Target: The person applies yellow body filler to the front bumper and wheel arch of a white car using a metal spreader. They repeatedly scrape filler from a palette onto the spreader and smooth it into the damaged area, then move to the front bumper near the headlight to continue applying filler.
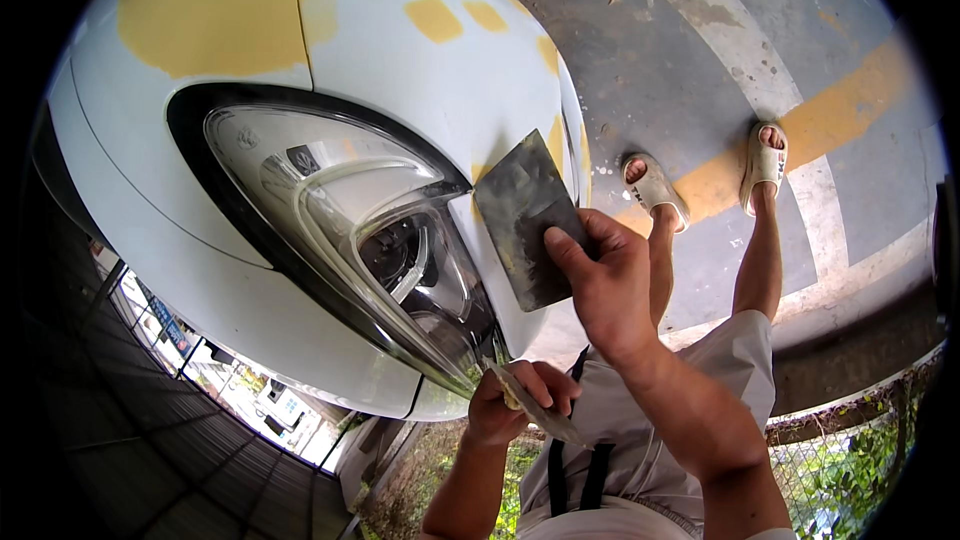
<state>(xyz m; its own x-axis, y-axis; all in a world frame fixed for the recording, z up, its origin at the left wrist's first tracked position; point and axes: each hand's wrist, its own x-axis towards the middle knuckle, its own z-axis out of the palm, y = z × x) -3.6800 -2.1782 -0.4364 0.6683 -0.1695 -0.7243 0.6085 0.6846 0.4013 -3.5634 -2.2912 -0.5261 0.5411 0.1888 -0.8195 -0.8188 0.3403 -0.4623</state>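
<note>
One dark, flat plate (522,225), smudged grey, is held just right of the car's headlight (330,200), the landmark here. The right hand (615,285) has its fingers clamped on the plate's lower end, thumb across the visible face. Whether the plate touches the car cannot be told. Below the headlight's lower tip, the left hand (505,405) has its fingers closed around a pale scraper (552,420) bearing a little yellowish paste (512,402).

Held only at one end, the plate could twist if pressed; a corner might then scratch the headlight's clear cover or the white bodywork (400,120) around it. Paste could drop from the scraper if it tips, perhaps soiling the headlight's lower tip.

Above the headlight, a large yellow patch (215,15) covers the bodywork. Well right of it, two sandalled feet (655,190) stand on painted grey floor (680,100).
</note>
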